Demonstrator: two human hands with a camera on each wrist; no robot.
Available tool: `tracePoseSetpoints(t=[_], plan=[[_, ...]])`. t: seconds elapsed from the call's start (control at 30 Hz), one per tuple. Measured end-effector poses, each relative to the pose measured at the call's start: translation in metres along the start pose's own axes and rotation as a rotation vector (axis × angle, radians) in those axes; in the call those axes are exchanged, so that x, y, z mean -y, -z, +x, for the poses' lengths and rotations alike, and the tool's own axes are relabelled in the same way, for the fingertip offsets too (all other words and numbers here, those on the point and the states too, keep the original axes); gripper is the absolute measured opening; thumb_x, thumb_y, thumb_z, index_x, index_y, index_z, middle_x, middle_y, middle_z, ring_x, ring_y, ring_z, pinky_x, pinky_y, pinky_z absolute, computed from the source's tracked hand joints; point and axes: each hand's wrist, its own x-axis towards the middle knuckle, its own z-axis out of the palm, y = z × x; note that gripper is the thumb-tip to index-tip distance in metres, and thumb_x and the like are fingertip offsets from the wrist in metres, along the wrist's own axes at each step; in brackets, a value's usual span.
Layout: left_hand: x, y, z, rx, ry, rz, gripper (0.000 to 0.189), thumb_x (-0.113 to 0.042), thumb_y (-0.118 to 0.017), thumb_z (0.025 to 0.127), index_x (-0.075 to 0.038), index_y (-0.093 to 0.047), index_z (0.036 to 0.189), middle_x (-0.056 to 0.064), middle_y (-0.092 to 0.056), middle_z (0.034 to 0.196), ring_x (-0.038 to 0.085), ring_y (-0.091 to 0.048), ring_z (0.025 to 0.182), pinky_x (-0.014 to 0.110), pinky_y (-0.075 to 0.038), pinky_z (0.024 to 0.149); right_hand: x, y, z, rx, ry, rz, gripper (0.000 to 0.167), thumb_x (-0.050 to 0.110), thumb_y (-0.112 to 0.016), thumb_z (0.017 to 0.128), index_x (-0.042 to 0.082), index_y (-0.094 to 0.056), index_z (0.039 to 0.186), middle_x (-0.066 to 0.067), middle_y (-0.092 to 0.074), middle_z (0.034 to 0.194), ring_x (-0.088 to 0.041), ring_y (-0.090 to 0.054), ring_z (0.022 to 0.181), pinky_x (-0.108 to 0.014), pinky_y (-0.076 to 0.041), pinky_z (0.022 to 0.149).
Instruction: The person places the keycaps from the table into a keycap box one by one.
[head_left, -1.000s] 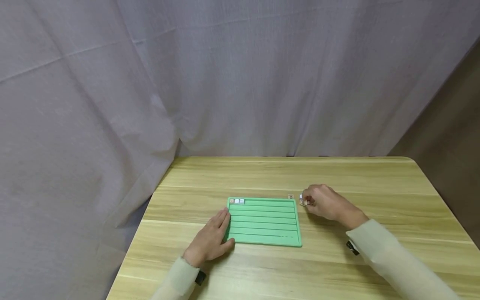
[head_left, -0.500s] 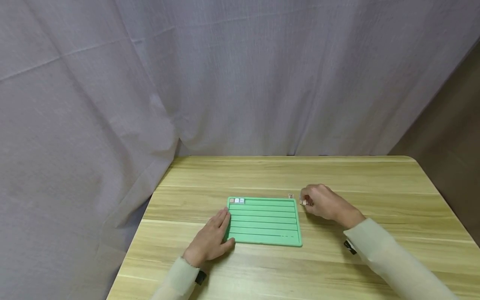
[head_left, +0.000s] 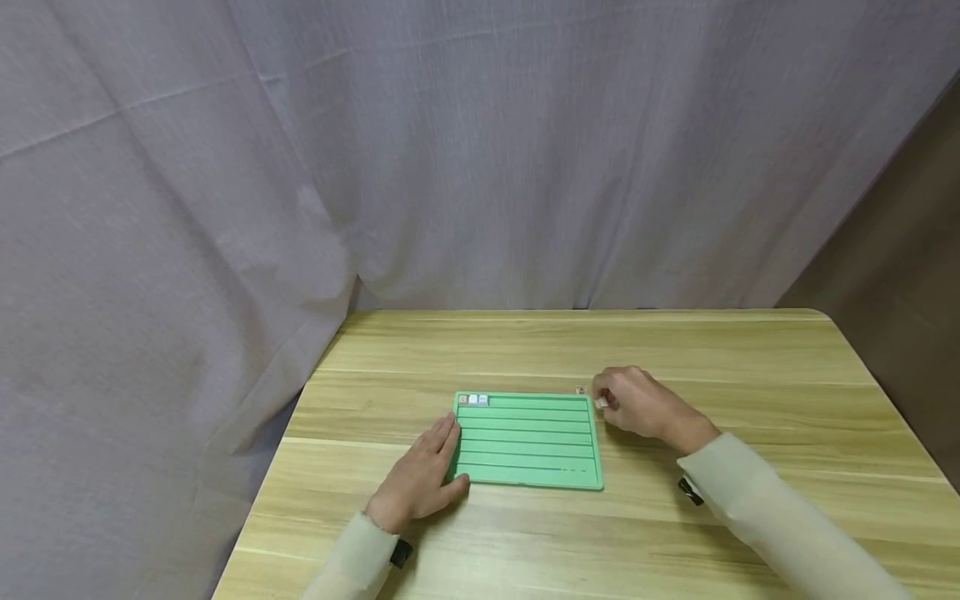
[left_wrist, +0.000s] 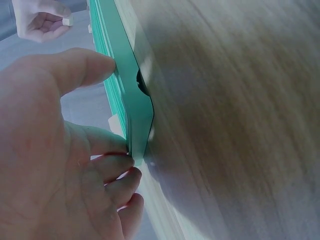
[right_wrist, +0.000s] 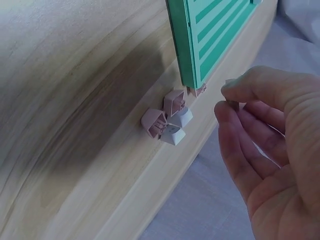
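A green ridged tray point(head_left: 525, 437) lies on the wooden table. My left hand point(head_left: 422, 479) rests at its left side, fingers along the edge and thumb near the front corner; the left wrist view shows this hand point(left_wrist: 65, 145) touching the tray's rim. Between thumb and fingertips, my right hand point(head_left: 648, 407) pinches a small pale keycap point(head_left: 602, 403), just off the tray's right edge. One pink and two whitish keycaps point(head_left: 473, 400) sit in the tray's top left row. In the right wrist view, pink keycaps point(right_wrist: 153, 122) and white keycaps point(right_wrist: 172, 135) lie on the table.
A keycap point(head_left: 581, 390) lies behind the tray's back right corner. Grey curtain point(head_left: 480, 167) hangs behind the wooden table point(head_left: 750, 375) and along its left side.
My right hand has lifted slightly and moved a little left toward the tray, now with a pale keycap between its fingertips. The left hand stays in place.
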Motion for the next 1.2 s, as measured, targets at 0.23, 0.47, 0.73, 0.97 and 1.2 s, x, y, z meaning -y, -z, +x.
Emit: tracePoseSetpoints(t=[0.23,0.47,0.73,0.97,1.2], plan=[[0.000,0.001,0.000,0.003,0.007,-0.007,0.081,-0.040,-0.056,0.104,0.008,-0.028,0.163,0.022,-0.024,0.174,0.037,-0.028,0.162,0.050,-0.031,0.132,0.006,-0.004,0.007,-0.010,0.007,0.042,0.017,-0.006,-0.079,0.083,0.007,-0.072,0.088,0.002,-0.063,0.080,-0.009,-0.054,0.072,-0.020,-0.050,0.058],[0.000,0.002,0.001,-0.004,0.002,0.000,0.081,-0.040,-0.056,0.104,0.008,-0.029,0.162,0.023,-0.025,0.174,0.038,-0.028,0.162,0.050,-0.032,0.132,0.012,-0.011,0.016,-0.009,-0.002,0.087,0.015,-0.002,-0.084,0.085,0.007,-0.075,0.093,-0.002,-0.073,0.092,-0.015,-0.070,0.085,-0.026,-0.062,0.072],[-0.001,0.002,0.001,0.000,0.000,-0.014,0.081,-0.040,-0.056,0.103,0.008,-0.029,0.162,0.023,-0.025,0.174,0.038,-0.028,0.162,0.051,-0.032,0.131,0.019,-0.019,0.026,0.013,-0.008,0.133,0.014,-0.006,-0.079,0.086,0.004,-0.076,0.095,-0.005,-0.075,0.095,-0.016,-0.072,0.088,-0.028,-0.065,0.077],[0.000,0.000,0.000,0.005,0.000,-0.007,0.081,-0.040,-0.056,0.104,0.008,-0.029,0.163,0.023,-0.024,0.174,0.038,-0.028,0.162,0.050,-0.031,0.132,0.029,-0.027,0.036,0.020,-0.005,0.147,0.015,-0.005,-0.077,0.088,0.000,-0.078,0.102,-0.008,-0.077,0.099,-0.018,-0.074,0.091,-0.027,-0.065,0.078],[-0.001,-0.001,0.000,0.006,0.007,-0.006,0.081,-0.041,-0.056,0.104,0.007,-0.028,0.163,0.022,-0.024,0.174,0.037,-0.028,0.162,0.050,-0.031,0.132,0.040,-0.033,0.047,0.016,0.027,0.155,0.011,-0.004,-0.078,0.088,0.005,-0.077,0.095,-0.006,-0.076,0.097,-0.018,-0.074,0.091,-0.025,-0.064,0.078]])
